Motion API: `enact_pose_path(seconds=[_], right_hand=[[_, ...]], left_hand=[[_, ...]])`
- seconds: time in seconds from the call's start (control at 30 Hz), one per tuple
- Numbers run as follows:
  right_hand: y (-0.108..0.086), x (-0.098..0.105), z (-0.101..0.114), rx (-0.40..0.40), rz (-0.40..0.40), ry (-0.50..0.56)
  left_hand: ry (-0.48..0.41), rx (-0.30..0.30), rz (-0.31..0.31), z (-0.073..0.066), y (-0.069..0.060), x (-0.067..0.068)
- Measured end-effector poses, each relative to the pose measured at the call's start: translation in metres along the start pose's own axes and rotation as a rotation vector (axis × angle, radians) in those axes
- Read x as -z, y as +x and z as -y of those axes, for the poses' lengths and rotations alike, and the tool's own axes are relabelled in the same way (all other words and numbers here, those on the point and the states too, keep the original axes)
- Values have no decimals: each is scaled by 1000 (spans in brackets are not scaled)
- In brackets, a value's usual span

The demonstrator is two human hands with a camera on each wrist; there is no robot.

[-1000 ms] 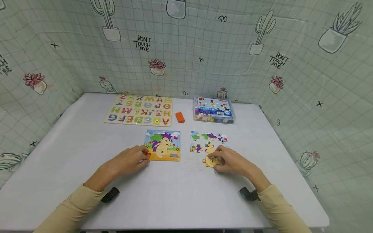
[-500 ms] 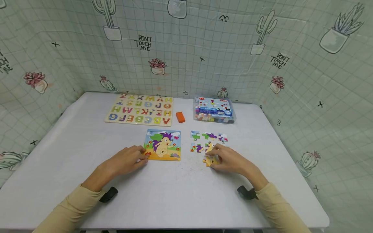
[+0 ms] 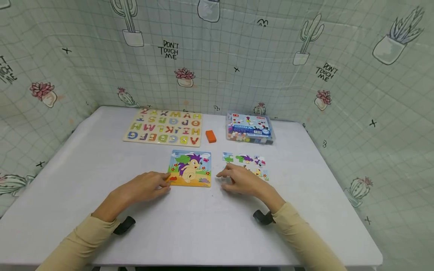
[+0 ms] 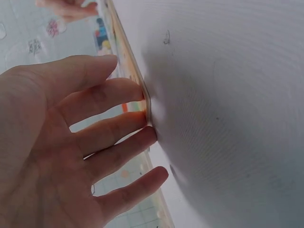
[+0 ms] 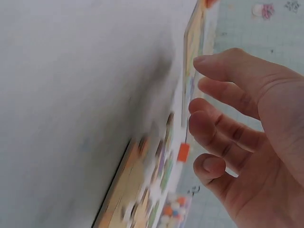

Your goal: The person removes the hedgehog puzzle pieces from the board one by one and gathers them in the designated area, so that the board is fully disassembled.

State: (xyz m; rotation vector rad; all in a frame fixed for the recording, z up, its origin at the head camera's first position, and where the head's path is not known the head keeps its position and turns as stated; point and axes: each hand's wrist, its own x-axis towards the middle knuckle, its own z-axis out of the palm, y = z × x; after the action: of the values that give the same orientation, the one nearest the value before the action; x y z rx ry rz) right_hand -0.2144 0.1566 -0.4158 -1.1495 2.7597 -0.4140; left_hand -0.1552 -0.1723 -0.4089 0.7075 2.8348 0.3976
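A picture board of a purple-spined hedgehog (image 3: 190, 169) lies on the white table. My left hand (image 3: 145, 186) touches its left edge with extended fingertips; in the left wrist view the fingers (image 4: 118, 128) meet the board's thin edge. Right of the board, loose hedgehog jigsaw pieces (image 3: 245, 159) lie in rows, the nearer ones partly hidden behind my right hand (image 3: 242, 181). That hand hovers between board and pieces, fingers loosely bent and holding nothing. The right wrist view shows a gap between its thumb and fingertips, with pieces (image 5: 126, 183) below.
A wooden alphabet board (image 3: 162, 127) lies at the back left. Beside it is a small orange block (image 3: 210, 136), then a clear plastic box (image 3: 250, 128) of coloured beads with a blue label. A patterned cloth (image 3: 217, 56) hangs behind the table.
My right hand has left the nearest jigsaw pieces and moved left to the hedgehog board's right side, carrying nothing visible. The left hand stays at the board's left edge.
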Motion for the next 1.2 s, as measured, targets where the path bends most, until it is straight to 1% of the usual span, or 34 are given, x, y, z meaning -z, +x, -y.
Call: enact_pose_path(seconds=[0.2,0.3,0.43,0.53,0.63,0.83,0.97,1.2], right_hand=[[34,-8,21,46,6,12],[49,-12,30,73,14,19],[67,-16,44,69,30,33],[78,-19,53,64,38,40],[87,-21,59,75,46,33],[99,-25,68,113,42,12],[102,-27,72,117,41,12],[103,-26,76,111,42,2]], left_hand=[[-39,12,14,3,-4,1],[-26,3,19,4,-3,1],[-14,-12,30,3,-3,2],[-24,-10,19,2,-4,2],[-26,-14,3,2,-5,2],[-48,-3,-10,1,-5,0],[-46,9,-10,1,-6,0],[-34,-20,-20,2,-6,2]])
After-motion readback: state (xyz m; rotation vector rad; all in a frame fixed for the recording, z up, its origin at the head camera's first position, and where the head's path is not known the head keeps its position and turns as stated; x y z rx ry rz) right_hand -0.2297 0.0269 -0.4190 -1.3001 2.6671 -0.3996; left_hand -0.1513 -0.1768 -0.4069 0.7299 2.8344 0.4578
